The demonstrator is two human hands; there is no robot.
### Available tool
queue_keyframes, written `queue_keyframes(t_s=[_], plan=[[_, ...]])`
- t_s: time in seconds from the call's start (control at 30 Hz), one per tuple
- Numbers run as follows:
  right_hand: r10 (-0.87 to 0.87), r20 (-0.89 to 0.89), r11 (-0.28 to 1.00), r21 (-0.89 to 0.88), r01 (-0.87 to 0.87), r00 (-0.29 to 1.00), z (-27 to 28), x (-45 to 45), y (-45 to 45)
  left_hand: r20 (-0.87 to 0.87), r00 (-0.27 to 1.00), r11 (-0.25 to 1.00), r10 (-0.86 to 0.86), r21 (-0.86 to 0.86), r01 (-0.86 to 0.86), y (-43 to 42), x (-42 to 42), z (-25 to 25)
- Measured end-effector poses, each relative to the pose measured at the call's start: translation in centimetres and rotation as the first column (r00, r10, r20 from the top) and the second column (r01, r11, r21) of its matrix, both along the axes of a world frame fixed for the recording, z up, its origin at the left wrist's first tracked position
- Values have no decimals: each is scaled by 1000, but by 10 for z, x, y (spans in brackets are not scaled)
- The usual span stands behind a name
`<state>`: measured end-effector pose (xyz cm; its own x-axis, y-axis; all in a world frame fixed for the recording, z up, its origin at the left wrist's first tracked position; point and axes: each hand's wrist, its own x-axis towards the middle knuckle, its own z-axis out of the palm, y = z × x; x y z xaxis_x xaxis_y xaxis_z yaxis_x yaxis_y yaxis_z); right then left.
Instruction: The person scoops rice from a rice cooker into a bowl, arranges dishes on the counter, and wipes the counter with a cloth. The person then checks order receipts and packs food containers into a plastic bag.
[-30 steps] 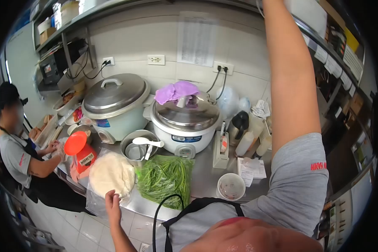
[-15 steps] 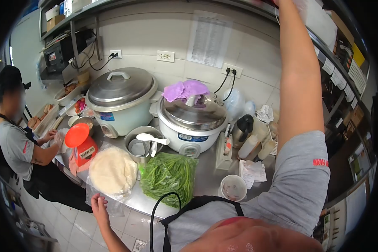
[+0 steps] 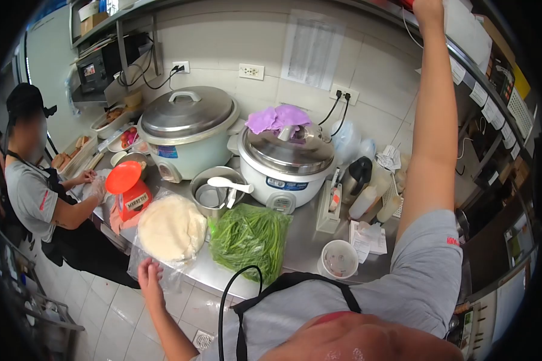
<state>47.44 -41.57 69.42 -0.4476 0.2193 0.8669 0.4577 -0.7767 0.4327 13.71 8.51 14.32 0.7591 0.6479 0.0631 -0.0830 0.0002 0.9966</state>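
Note:
My left hand [image 3: 151,278] is open with loosely curled fingers and holds nothing. It hovers at the counter's front edge, beside a clear plastic bag [image 3: 171,280] around a pale round mass [image 3: 171,228] that looks like dough. To the right lies a plastic bag of long green vegetables [image 3: 251,242]. My right arm reaches straight up to the overhead shelf. The right hand [image 3: 429,13] is cut off by the top edge, and its fingers are hidden. Beside it, a red thing [image 3: 408,3] with a white cord shows only in part.
Two large rice cookers [image 3: 186,129] [image 3: 286,162] stand against the wall, one topped by a purple cloth [image 3: 277,119]. A metal pot [image 3: 214,207], an orange scale [image 3: 128,191] and a clear tub [image 3: 338,259] share the counter. A co-worker [image 3: 33,186] works at the left.
The view has shifted, so the counter's things appear further right. My right hand now shows more at the top edge, beside the red thing. My left hand stays open near the dough-like mass.

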Motion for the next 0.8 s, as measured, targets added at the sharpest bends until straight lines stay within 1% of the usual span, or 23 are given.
queue_keyframes(t_s=[0.03, 0.07, 0.1, 0.13, 0.17, 0.2, 0.23, 0.27, 0.3, 0.33, 0.37, 0.43, 0.47, 0.5, 0.53, 0.57, 0.63, 0.67, 0.7, 0.73, 0.77, 0.8], plan=[[-115, 50, 989, -91, 119, 992, -41, -41, 24, 37, 999, 999, -20, -29, 21, -3, 9, 6], [-226, 112, 954, -175, 244, 968, -76, -79, 47, 109, 989, 993, -95, -54, 101, -11, 20, 13], [-448, 408, 827, -147, 542, 795, -116, -86, 62, 180, 969, 980, -170, -68, 185, -20, 34, 23], [-104, -50, 943, -321, 83, 993, -154, -95, 81, 287, 913, 939, -289, -100, 329, -31, 48, 30], [-194, -91, 946, -281, 161, 977, -204, -119, 109, 392, 830, 874, -396, -116, 472, -43, 64, 39], [-145, -337, 938, -347, 20, 930, -256, -122, 123, 450, 744, 791, -493, -123, 599, -59, 79, 50], [-64, -499, 889, -422, -178, 864, -296, -148, 144, 501, 641, 686, -582, -121, 717, -76, 93, 62], [-23, -697, 895, -334, -296, 717, -341, -168, 161, 569, 518, 551, -638, -133, 824, -92, 106, 75], [-9, -831, 813, -330, -480, 557, -379, -188, 174, 627, 381, 386, -679, -136, 912, -109, 115, 82], [-188, -914, 767, -365, -528, 359, -395, -218, 183, 686, 468, 353, -558, -314, 881, -125, 124, 76], [-173, -970, 774, -243, -584, 174, -433, -233, 188, 680, 386, 278, -623, -269, 922, -137, 127, 80], [-49, -964, 747, -210, -630, 263, -498, -263, 181, 654, 178, 56, -736, -203, 978, -168, 124, 84], [-48, -977, 788, -166, -593, 209, -513, -276, 172, 590, 276, 164, -759, -237, 958, -180, 117, 73], [-45, -987, 821, -125, -557, 155, -526, -286, 164, 521, 407, 262, -750, -331, 907, -191, 116, 59], [-64, -990, 859, -120, -498, 128, -541, -295, 158, 437, 542, 382, -717, -404, 831, -202, 115, 46], [-179, -981, 868, -191, -457, 70, -533, -308, 142, 377, 513, 340, -771, -437, 833, -216, 113, 40], [24, -993, 919, -22, -393, 113, -543, -325, 104, 288, 492, 313, -822, -494, 811, -235, 109, 33], [45, -994, 964, 16, -266, 101, -543, -336, 79, 285, 461, 278, -841, -503, 818, -242, 108, 29], [61, -993, 988, 46, -145, 96, -531, -352, 49, 268, 449, 288, -852, -476, 831, -250, 103, 28], [52, -977, 997, 62, 45, 206, -514, -374, 17, 251, 445, 303, -860, -450, 840, -257, 102, 28], [17, -995, 960, 43, 277, 96, -520, -389, -21, 239, 440, 318, -866, -415, 852, -265, 98, 28], [-95, -977, 868, 14, 497, 192, -510, -422, -55, 219, 418, 307, -882, -404, 861, -266, 100, 23]])
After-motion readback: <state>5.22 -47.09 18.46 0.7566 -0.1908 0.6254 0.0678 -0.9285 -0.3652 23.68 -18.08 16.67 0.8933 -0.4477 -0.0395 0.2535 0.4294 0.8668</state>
